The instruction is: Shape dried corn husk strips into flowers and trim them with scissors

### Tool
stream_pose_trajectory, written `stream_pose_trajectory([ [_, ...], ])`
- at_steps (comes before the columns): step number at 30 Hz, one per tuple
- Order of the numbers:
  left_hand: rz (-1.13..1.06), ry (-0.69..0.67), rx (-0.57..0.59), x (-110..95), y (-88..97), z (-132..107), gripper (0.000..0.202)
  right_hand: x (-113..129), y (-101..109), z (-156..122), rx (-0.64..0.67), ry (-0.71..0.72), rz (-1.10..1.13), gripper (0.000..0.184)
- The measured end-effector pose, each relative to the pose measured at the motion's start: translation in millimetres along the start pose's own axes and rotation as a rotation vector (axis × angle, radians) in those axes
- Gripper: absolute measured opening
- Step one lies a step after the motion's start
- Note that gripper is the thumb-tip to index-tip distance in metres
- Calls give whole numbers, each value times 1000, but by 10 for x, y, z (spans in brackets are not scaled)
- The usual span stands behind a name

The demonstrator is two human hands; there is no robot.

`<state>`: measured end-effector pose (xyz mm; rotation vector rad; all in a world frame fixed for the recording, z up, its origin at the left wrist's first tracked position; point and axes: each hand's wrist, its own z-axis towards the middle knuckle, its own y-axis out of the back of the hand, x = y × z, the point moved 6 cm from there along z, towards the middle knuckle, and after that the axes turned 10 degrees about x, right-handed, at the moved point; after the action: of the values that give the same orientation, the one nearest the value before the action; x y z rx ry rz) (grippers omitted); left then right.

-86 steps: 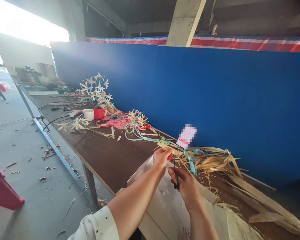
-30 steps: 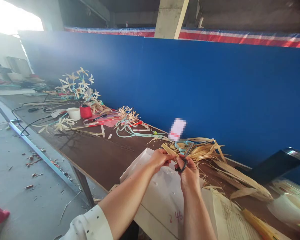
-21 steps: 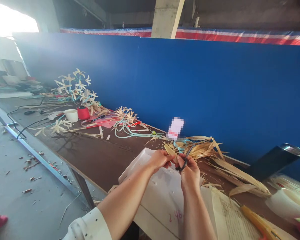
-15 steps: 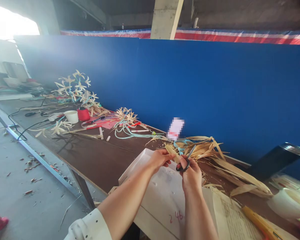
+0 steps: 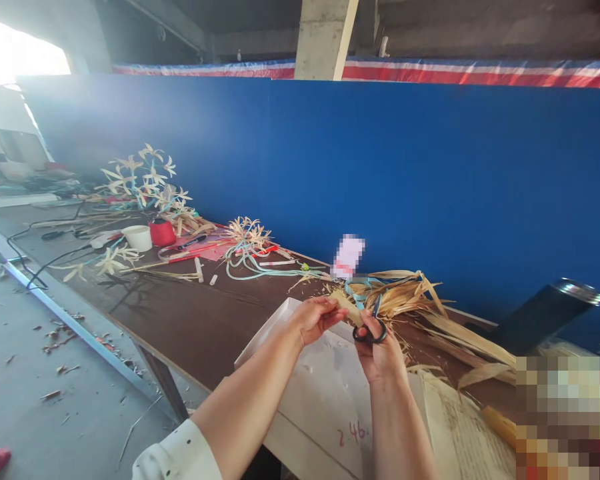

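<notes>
My left hand (image 5: 311,323) pinches a short, pale strip of corn husk (image 5: 350,309) between thumb and fingers. The strip's other end reaches my right hand (image 5: 386,357), whose fingers are closed around black-handled scissors (image 5: 372,333). The scissors' blades point up and away from me, beside the strip, and I cannot tell whether they touch it. Both hands are above a white box lid (image 5: 325,380) with red handwriting on it. Just beyond them lies a heap of dry corn husks (image 5: 405,293), with light-blue ribbon (image 5: 360,291) at its left side.
Husk flowers (image 5: 147,177) stand far left on the brown table (image 5: 195,327). Nearer are a white cup (image 5: 137,238), a red spool (image 5: 162,232), blue-green stems (image 5: 245,270) and a cable (image 5: 60,257). A dark flask (image 5: 545,317) leans by the blue partition (image 5: 430,187). The right corner is blurred out.
The scissors have turned in my right hand, so their finger loops face me more and the blades stand steeper. My left hand stays on the husk strip. The view has shifted slightly.
</notes>
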<state>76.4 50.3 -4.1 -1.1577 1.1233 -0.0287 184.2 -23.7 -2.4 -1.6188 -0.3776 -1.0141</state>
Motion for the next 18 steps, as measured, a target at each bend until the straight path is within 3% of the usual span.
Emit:
stream_pose_trajectory([
  [4, 26, -21, 84, -25, -52, -27, 2, -5, -11, 0, 20, -32, 5, 35],
  [8, 107, 6, 209, -39, -123, -65, 20, 20, -11, -6, 21, -24, -9, 34],
  [18, 281, -62, -2, -90, -17, -34, 28, 1, 33, 28, -15, 50, -280, 31],
])
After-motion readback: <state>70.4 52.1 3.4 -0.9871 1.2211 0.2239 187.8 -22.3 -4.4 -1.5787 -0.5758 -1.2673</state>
